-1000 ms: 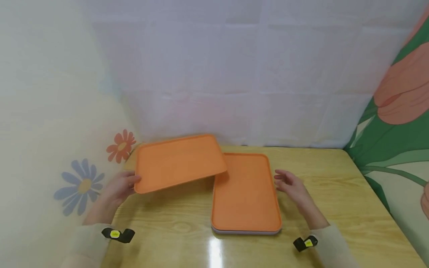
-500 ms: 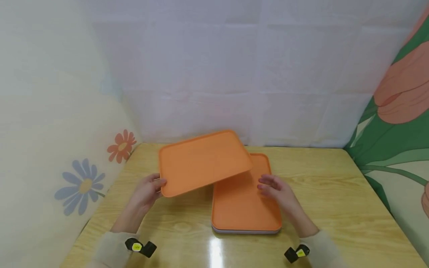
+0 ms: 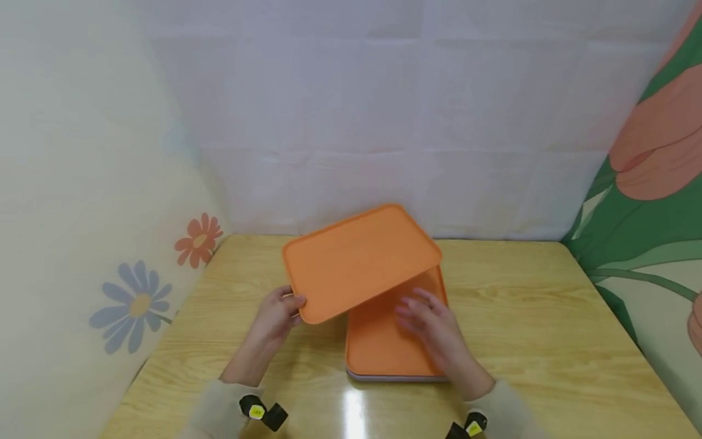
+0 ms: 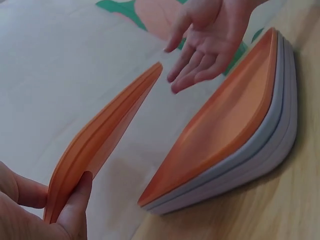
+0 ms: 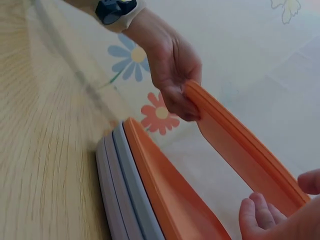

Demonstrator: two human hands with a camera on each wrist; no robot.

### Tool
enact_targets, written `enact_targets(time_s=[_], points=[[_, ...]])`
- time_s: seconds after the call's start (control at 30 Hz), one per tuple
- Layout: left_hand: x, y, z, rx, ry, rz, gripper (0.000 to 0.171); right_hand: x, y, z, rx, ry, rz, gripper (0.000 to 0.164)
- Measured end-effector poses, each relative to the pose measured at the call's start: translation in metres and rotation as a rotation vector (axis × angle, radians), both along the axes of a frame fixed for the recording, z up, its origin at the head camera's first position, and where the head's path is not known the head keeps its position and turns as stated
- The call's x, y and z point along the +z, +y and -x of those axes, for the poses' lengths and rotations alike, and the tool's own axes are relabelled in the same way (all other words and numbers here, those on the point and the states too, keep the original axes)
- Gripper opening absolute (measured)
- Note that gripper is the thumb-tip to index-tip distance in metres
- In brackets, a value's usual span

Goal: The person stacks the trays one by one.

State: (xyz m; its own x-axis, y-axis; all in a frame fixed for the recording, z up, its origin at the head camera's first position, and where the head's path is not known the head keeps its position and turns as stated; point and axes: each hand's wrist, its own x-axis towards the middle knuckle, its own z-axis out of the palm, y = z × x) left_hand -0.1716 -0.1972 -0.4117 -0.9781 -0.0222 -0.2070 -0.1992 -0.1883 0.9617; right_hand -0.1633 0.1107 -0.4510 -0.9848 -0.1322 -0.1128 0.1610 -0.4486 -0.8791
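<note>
My left hand pinches the near left corner of an orange tray, thumb on top and fingers beneath. The tray is held tilted in the air, partly over a stack. On top of that stack lies another orange tray, with grey and pale lilac trays under it. My right hand hovers over the stack near the raised tray's front edge, fingers spread and holding nothing. In the left wrist view the right palm faces the raised tray, apart from it.
The stack stands on a light wood table. A white cloth hangs along the back edge. Flower-patterned panels border the left and right sides.
My left hand has carried the orange tray to the right, from beside the stack to partly over it. My right hand has moved left, over the stack.
</note>
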Motion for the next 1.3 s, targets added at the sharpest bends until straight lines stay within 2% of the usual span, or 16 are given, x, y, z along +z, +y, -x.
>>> enact_targets(time_s=[0.1, 0.3, 0.37, 0.47, 0.57, 0.67, 0.8, 0.93, 1.1, 1.17, 1.3], points=[[0.0, 0.01, -0.001, 0.0, 0.005, -0.02, 0.047, 0.003, -0.005, -0.001, -0.034, -0.008, 0.055, 0.051], [-0.004, 0.026, -0.004, 0.013, 0.007, -0.028, 0.042, 0.01, -0.012, -0.001, -0.145, -0.029, 0.149, 0.026], [-0.007, 0.03, -0.005, 0.013, 0.014, -0.033, 0.04, 0.011, -0.013, -0.001, -0.172, -0.039, 0.173, 0.023], [-0.011, 0.039, -0.007, -0.01, 0.041, -0.039, 0.042, 0.013, -0.015, 0.0, -0.201, -0.054, 0.204, 0.028], [-0.015, 0.048, -0.011, -0.035, 0.063, -0.039, 0.044, 0.015, -0.016, 0.001, -0.225, -0.076, 0.211, 0.044], [-0.017, 0.057, -0.015, -0.048, 0.064, -0.027, 0.046, 0.015, -0.016, 0.005, -0.26, -0.105, 0.18, 0.055], [-0.019, 0.066, -0.021, -0.07, 0.067, -0.026, 0.049, 0.014, -0.016, 0.01, -0.302, -0.111, 0.116, 0.057], [-0.019, 0.067, -0.024, -0.136, 0.077, -0.024, 0.053, 0.012, -0.012, 0.012, -0.308, -0.11, 0.077, 0.06], [-0.022, 0.06, -0.024, -0.241, 0.07, 0.02, 0.057, 0.013, -0.002, 0.014, -0.282, -0.112, 0.075, 0.062], [-0.022, 0.055, -0.021, -0.246, 0.056, 0.039, 0.058, 0.013, 0.003, 0.015, -0.268, -0.11, 0.07, 0.062], [-0.016, 0.037, -0.01, -0.18, 0.026, 0.084, 0.06, 0.012, 0.015, 0.018, -0.218, -0.108, 0.044, 0.063]])
